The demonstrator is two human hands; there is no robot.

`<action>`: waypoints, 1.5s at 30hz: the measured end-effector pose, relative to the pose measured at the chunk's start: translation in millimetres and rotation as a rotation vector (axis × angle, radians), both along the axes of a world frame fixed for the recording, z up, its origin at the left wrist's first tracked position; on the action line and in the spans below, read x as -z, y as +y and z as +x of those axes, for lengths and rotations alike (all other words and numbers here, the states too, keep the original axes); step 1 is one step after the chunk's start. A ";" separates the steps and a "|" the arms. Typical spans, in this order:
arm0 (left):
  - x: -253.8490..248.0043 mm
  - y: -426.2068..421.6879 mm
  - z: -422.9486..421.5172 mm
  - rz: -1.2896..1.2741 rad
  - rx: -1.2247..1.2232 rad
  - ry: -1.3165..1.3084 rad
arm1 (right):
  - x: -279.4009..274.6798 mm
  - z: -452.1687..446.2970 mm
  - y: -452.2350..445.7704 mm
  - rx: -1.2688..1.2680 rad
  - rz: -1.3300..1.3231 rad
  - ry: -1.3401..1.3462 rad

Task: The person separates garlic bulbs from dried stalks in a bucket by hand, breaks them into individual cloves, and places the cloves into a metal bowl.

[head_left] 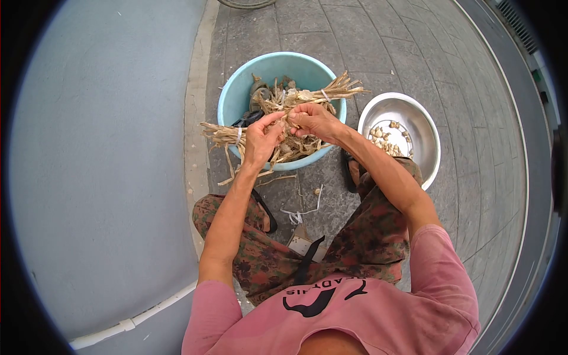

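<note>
Over a light blue tub (223, 112), my left hand (262, 139) and my right hand (316, 123) meet with fingers pinched. Between them is a garlic bulb (289, 125), mostly covered by the fingers. Dried garlic stalks fill much of the tub under my hands. One tied bundle of stalks (223, 135) sticks out over the left rim, beside my left wrist. Another tied bundle (340, 90) juts past the right rim, beyond my right hand. Dark material (248, 118) lies in the tub, partly hidden.
To the right stands a metal bowl (427, 130) with several garlic cloves (383, 142) in it. White string (294, 216) and loose stalks lie on the grey paving (378, 53). A pale wall (112, 148) runs along the left. My legs flank the space before the tub.
</note>
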State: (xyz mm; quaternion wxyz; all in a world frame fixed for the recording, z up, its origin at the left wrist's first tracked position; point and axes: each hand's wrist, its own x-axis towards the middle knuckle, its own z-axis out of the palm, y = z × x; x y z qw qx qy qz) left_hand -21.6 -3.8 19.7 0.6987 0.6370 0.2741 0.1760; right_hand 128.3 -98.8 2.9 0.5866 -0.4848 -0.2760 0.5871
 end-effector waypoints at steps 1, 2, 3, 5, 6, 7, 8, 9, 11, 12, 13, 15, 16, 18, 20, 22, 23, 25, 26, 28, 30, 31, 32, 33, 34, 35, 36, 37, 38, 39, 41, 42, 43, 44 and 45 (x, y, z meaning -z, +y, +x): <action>-0.5 -1.0 -0.2 0.119 -0.001 0.041 | 0.7 0.0 -0.4 -0.021 -0.006 -0.049; -1.9 -3.1 -0.8 0.236 -0.002 0.082 | 0.5 0.1 -1.2 -0.050 -0.003 -0.119; -2.6 -4.7 -1.5 0.353 -0.003 0.123 | -2.7 -0.3 -2.1 -0.079 -0.001 -0.187; 11.8 0.2 -0.1 0.684 -0.032 -0.019 | -6.7 -0.6 -3.2 -0.134 0.012 -0.314; 15.8 2.9 1.0 0.850 -0.046 -0.095 | -8.2 0.4 -3.3 -0.159 0.022 -0.374; 18.7 5.8 0.2 0.570 -0.034 -0.032 | -9.0 1.4 -3.8 -0.183 0.032 -0.434; 20.6 8.6 -1.2 0.290 -0.021 0.030 | -8.3 2.4 -4.6 -0.157 0.049 -0.321; 19.1 9.9 -1.6 0.011 -0.009 0.089 | -7.4 3.7 -5.0 -0.131 0.067 -0.209; 14.5 9.0 -2.5 -0.009 -0.037 0.169 | -9.4 7.2 -4.6 -0.076 0.081 0.000; 9.9 6.2 -3.8 -0.021 -0.051 0.211 | -11.7 8.7 -5.0 -0.046 0.075 0.099; 0.8 -0.8 -3.9 0.006 -0.058 0.210 | -12.5 9.2 -5.5 -0.017 0.068 0.199; 0.1 -3.8 -4.2 0.006 -0.068 0.139 | -10.0 8.0 -5.8 -0.037 0.019 0.149; 0.5 -4.8 -4.6 0.005 -0.073 0.105 | -8.3 6.7 -6.2 -0.048 -0.007 0.124; 6.6 0.8 -4.2 -0.043 -0.086 0.062 | -3.5 4.8 -4.9 -0.058 -0.008 0.067; 10.8 7.5 -3.6 -0.085 -0.030 0.049 | 0.0 5.4 -3.2 -0.084 -0.002 -0.079; 10.6 7.0 -3.0 -0.074 -0.034 0.042 | 1.3 5.4 -2.7 -0.122 0.005 -0.305; 10.8 6.1 -3.3 -0.070 -0.037 0.040 | 1.8 3.3 -2.2 -0.068 0.054 -0.415; 5.0 -1.4 -0.7 0.046 -0.070 0.090 | -1.8 -6.2 -1.0 0.045 0.153 -0.630; 2.1 -4.0 0.5 0.104 -0.086 0.114 | -6.1 -8.6 -1.9 0.062 0.137 -0.689; 0.2 -4.2 -0.8 0.353 -0.063 0.121 | -16.5 -12.3 -4.5 0.100 0.102 -0.806; 0.8 -5.7 -1.6 0.542 -0.056 0.075 | -22.1 -13.5 -5.1 0.073 0.098 -0.861; 1.4 -7.5 -1.2 0.607 -0.059 0.024 | -23.2 -12.8 -5.6 0.062 0.095 -0.890; 2.0 -9.0 -0.5 0.670 -0.060 -0.026 | -22.5 -11.9 -6.6 0.058 0.109 -0.911; 2.8 -7.9 -0.3 0.703 -0.041 -0.019 | -20.9 -11.5 -7.3 0.053 0.125 -0.931; 3.6 -5.1 -1.0 0.736 -0.025 -0.009 | -18.9 -11.5 -7.2 0.045 0.142 -0.950; 3.9 -3.0 -2.1 0.771 -0.010 0.001 | -16.4 -10.9 -6.2 0.030 0.177 -0.940; 3.0 -2.9 -2.3 0.747 -0.013 0.024 | -13.4 -9.0 -5.1 0.015 0.214 -0.931; 1.2 -3.7 -1.9 0.722 -0.015 0.045 | -11.4 -6.5 -4.5 0.001 0.248 -0.922; 0.3 -4.2 -1.4 0.696 -0.018 0.066 | -10.0 -3.2 -3.8 -0.054 0.215 -0.739; 3.0 -2.0 -1.5 0.434 -0.013 0.072 | -9.4 0.6 -2.9 -0.107 0.181 -0.557; 10.4 5.1 -2.3 -0.089 0.000 0.083 | -9.7 3.8 -3.7 -0.144 0.130 -0.274; 10.3 5.7 -2.4 -0.126 -0.024 0.104 | -10.1 3.4 -5.1 -0.129 0.112 -0.173; 10.2 5.8 -3.1 -0.164 -0.049 0.126 | -10.3 3.0 -6.1 -0.114 0.094 -0.071; 9.9 6.0 -3.9 -0.201 -0.076 0.148 | -10.4 3.2 -6.0 -0.078 0.069 0.005; 7.8 4.5 -4.5 -0.187 -0.081 0.137 | -10.4 3.6 -5.1 -0.045 0.045 0.080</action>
